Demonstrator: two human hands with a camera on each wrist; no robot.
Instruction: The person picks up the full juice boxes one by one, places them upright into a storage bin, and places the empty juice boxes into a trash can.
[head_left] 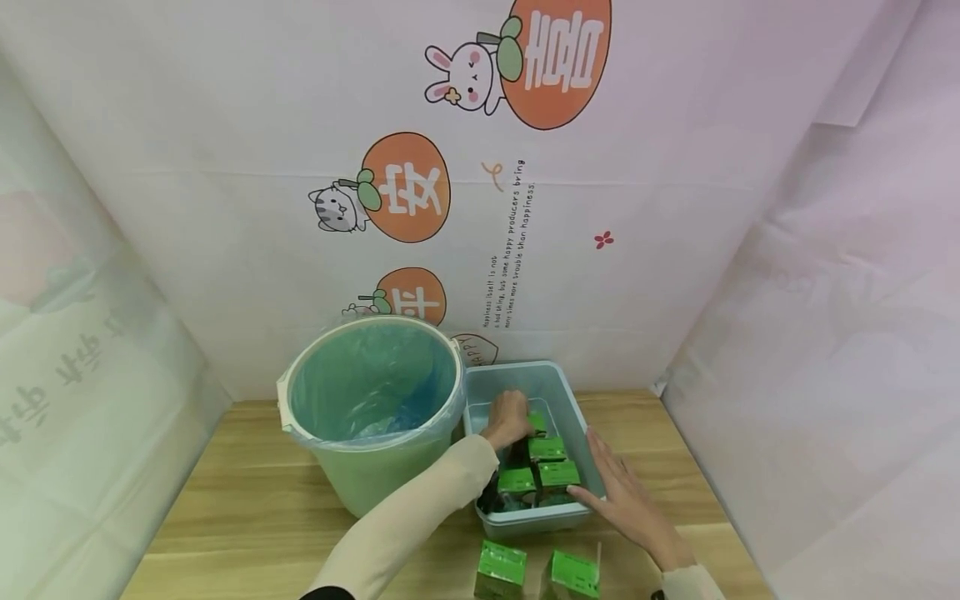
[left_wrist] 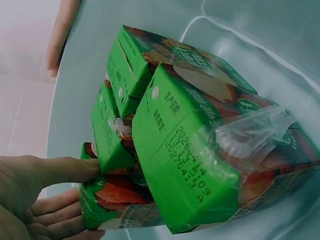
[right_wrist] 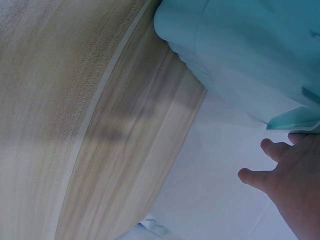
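In the head view my left hand (head_left: 510, 414) reaches down into a light blue plastic bin (head_left: 517, 379) holding several green-topped drink cartons (head_left: 558, 473). The left wrist view shows that hand's thumb and fingers around the end carton (left_wrist: 125, 197), with other cartons (left_wrist: 180, 155) packed against it. Clear-wrapped straw spouts or caps show on some of them. My right hand (head_left: 628, 496) lies along the bin's right rim, its fingers extended; the right wrist view has its fingers (right_wrist: 257, 178) spread beside the bin's edge.
A pale green bucket (head_left: 367, 479) with a clear plastic liner stands left of the bin. Two more cartons, one (head_left: 501, 568) plain and one (head_left: 573, 573) with a straw, stand on the wooden table (head_left: 247, 483) before the bin. Printed white sheets (head_left: 675, 208) enclose the table.
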